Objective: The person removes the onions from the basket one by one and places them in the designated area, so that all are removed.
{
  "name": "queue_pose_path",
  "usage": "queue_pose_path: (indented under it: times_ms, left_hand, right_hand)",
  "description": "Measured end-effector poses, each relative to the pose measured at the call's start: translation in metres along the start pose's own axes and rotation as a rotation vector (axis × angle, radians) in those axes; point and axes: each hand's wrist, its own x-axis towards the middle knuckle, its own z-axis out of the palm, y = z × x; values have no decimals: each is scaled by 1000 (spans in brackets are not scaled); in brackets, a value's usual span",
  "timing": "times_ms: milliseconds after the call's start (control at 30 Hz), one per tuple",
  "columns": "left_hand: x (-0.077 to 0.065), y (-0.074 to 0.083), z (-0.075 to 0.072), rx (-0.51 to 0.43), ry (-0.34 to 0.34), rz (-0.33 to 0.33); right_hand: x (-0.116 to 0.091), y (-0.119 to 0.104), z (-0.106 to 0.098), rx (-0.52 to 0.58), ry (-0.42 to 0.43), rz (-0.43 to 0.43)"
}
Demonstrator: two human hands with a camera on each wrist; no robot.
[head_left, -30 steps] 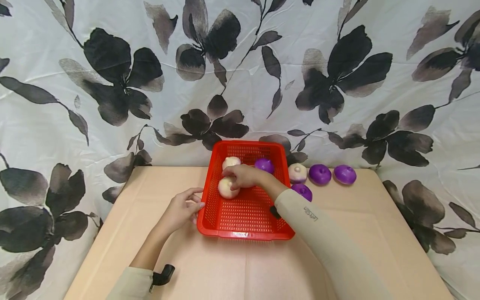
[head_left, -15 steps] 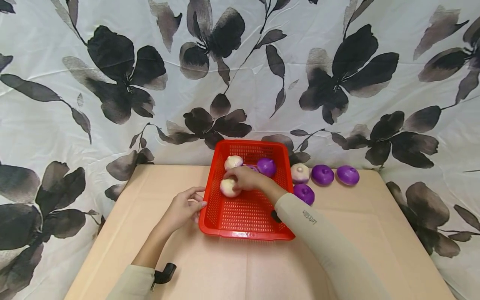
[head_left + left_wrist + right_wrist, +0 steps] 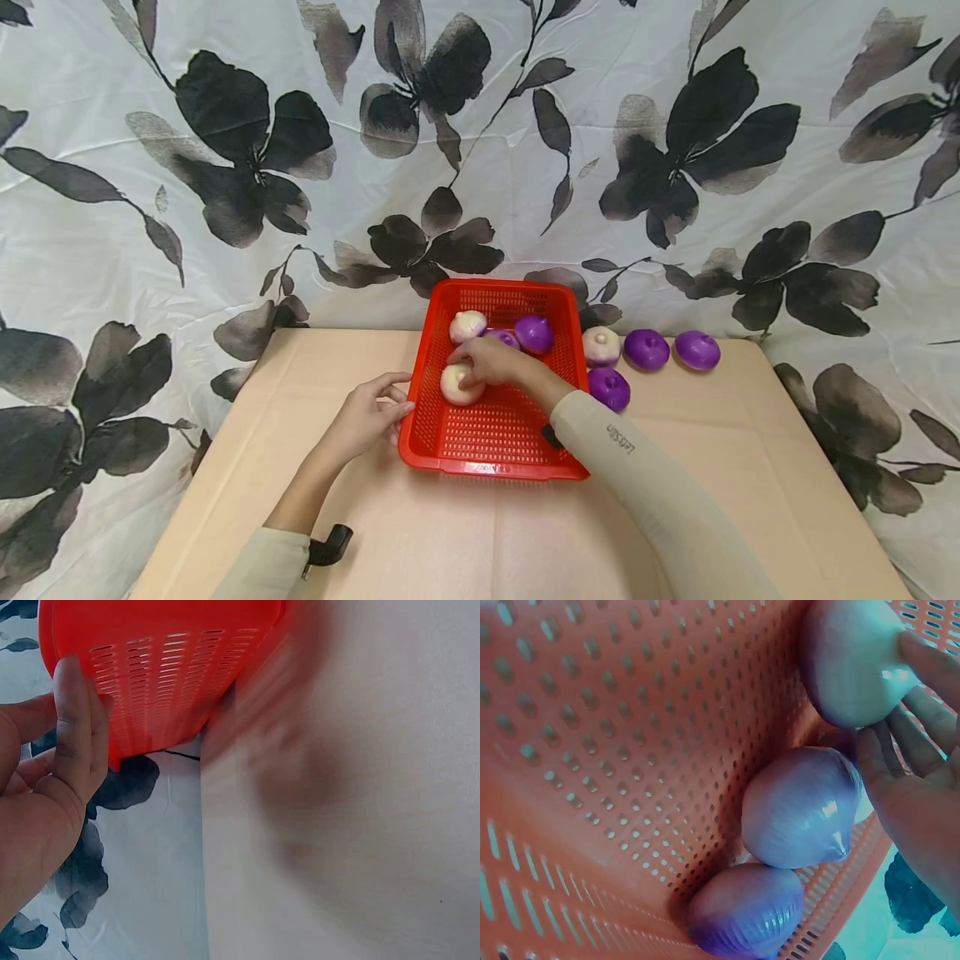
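Observation:
A red plastic basket (image 3: 495,467) stands on the table, with white and purple onions inside. My right hand (image 3: 495,362) reaches into it and grips a white onion (image 3: 460,385) near the left wall. In the right wrist view the thumb and fingers lie against that white onion (image 3: 855,660). Behind the hand are another white onion (image 3: 468,326), a purple onion (image 3: 534,333) and a partly hidden purple onion (image 3: 504,337). My left hand (image 3: 367,417) touches the basket's left side; in the left wrist view, fairly straight fingers (image 3: 73,727) rest against its outer wall.
Right of the basket, on the table, sit a white onion (image 3: 601,347) and purple onions (image 3: 646,349), one of them (image 3: 609,389) close against the basket's side. A floral cloth (image 3: 540,167) hangs behind the table's back edge. The beige tabletop (image 3: 450,542) extends in front.
The white onion in my right hand has shifted slightly toward the basket's front. A purple onion behind that hand has come into view. My left hand stays at the basket's side.

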Motion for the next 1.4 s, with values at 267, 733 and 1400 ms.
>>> queue_pose_path:
  times_ms: [267, 733, 1400]
  left_hand:
    - [0, 1, 0, 7, 3, -4]
    - [-4, 2, -1, -15, -4, -13]
    - [-1, 5, -1, -9, -6, -22]
  right_hand:
    - [-5, 1, 6, 17, -61, -44]
    - [-6, -4, 10, -133, -98, -79]
    - [-20, -15, -8, -80, -25, -93]
